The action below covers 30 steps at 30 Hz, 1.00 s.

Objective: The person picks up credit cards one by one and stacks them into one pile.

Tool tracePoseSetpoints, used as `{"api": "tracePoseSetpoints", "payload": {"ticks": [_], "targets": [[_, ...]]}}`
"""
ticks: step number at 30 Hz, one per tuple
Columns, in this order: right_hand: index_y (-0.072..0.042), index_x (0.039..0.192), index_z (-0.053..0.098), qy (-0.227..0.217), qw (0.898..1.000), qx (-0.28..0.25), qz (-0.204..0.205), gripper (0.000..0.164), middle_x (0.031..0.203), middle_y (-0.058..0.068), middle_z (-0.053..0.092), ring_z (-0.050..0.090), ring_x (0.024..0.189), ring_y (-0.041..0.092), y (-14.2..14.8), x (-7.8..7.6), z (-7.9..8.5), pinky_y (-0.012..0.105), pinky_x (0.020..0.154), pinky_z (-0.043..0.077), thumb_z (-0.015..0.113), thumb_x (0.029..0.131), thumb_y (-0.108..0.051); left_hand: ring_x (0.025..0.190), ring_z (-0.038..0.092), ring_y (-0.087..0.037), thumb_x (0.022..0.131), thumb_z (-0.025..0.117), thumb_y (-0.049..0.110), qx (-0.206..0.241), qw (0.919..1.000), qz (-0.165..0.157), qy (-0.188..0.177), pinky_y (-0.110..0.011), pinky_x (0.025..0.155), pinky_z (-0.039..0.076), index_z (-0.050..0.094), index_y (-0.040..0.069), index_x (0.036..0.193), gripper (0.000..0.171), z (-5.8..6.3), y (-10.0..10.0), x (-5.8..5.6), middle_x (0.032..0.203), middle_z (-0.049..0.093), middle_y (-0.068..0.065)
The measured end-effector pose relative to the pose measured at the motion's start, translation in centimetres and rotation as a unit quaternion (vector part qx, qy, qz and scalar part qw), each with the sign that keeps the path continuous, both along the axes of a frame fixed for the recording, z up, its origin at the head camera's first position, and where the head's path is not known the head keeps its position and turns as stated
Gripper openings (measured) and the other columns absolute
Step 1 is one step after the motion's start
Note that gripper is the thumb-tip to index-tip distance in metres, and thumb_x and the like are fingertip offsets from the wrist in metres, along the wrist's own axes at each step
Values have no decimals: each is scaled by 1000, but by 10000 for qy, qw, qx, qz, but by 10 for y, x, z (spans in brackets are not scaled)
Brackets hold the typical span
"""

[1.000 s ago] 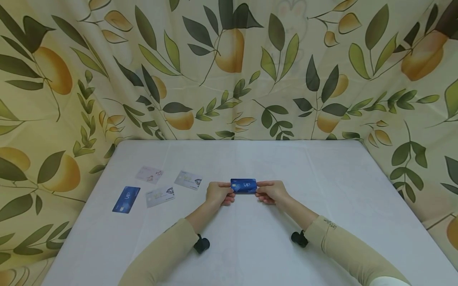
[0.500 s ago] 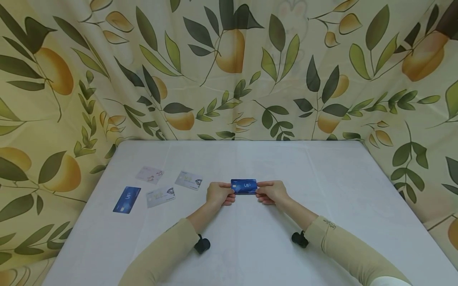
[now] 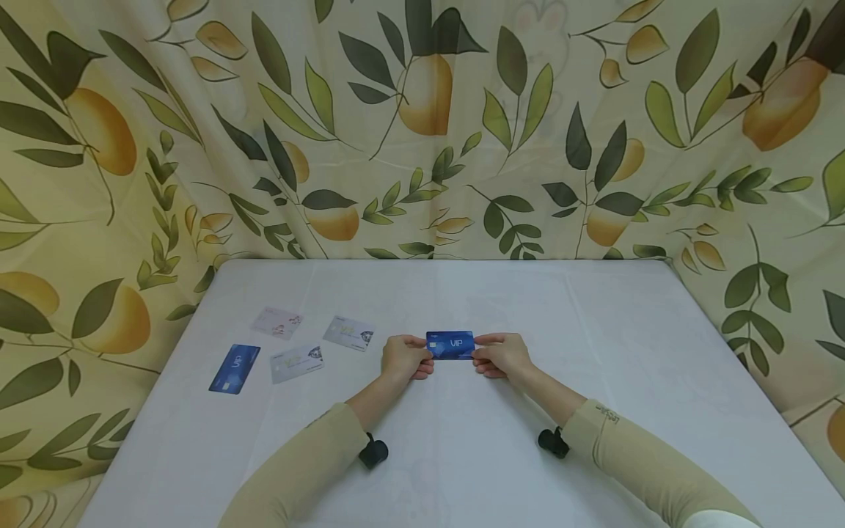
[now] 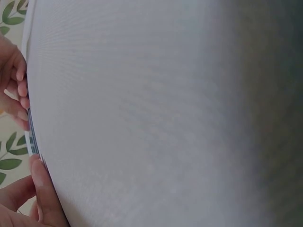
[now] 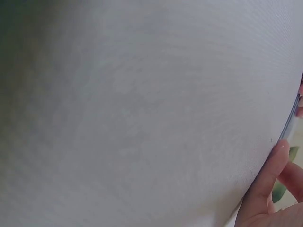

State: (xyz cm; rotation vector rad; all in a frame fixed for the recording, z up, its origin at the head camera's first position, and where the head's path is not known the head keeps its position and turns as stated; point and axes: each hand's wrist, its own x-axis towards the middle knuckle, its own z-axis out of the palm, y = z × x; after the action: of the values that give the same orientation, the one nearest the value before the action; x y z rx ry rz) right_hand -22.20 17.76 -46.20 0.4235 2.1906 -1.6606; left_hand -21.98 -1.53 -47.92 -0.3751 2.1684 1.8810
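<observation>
A blue VIP card [image 3: 450, 345] lies lengthwise between the two hands near the middle of the white table. My left hand [image 3: 403, 357] pinches its left end, thumb and fingertips right at the short edge. At the opposite end, my right hand [image 3: 505, 354] pinches the card the same way. In the left wrist view the card shows edge-on as thin dark lines [image 4: 32, 132] between the fingertips, low over the cloth. The right wrist view has the right thumb [image 5: 279, 153] at the card's edge, with the left fingertips just entering at the far side.
Left of the hands lie a second blue VIP card [image 3: 234, 369], two silvery cards [image 3: 348, 333] and a pale pinkish card [image 3: 278, 323], spread apart. White cloth covers the table [image 3: 594, 308]. Behind it hangs a leaf-and-fruit patterned curtain [image 3: 502, 169].
Both hands hold their places. The dark strip along the near edge of the held blue card shows less now than a second ago. The loose cards have not moved.
</observation>
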Motion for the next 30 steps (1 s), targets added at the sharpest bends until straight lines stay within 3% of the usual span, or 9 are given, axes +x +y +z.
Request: {"api": "tracePoseSetpoints", "payload": {"ticks": [12,17,27,30], "targets": [[3,116,55,-32,10000,-62,28,34,65,5,66,62,51,10,-1,-1,0,20,47,53,62,84,-5,48,63,-14,77,64,-4,4,10000,90,-42,-26,46,54,62,-2,102,26,-3,-1,-2,63,66,-10],[4,115,54,-55,9998,-159,-45,34,66,5,66,61,51,9,-1,-1,4,20,47,53,62,84,-7,49,63,-14,79,63,-2,136,9996,143,-216,-27,47,55,63,-2,101,22,-2,-5,-3,64,65,-10],[7,121,50,-323,9941,-981,-327,35,70,3,66,62,53,9,-13,-1,17,19,50,53,56,88,-7,50,62,-14,83,62,5,790,9928,37,-901,-31,53,57,61,-2,107,24,17,-35,-12,69,65,-6],[5,124,49,-407,9926,-1093,-332,37,79,6,67,63,57,9,-20,0,22,20,53,54,55,89,-7,54,63,-15,84,63,6,859,9920,38,-920,-33,58,58,61,-1,107,25,22,-49,-15,74,66,-9]]}}
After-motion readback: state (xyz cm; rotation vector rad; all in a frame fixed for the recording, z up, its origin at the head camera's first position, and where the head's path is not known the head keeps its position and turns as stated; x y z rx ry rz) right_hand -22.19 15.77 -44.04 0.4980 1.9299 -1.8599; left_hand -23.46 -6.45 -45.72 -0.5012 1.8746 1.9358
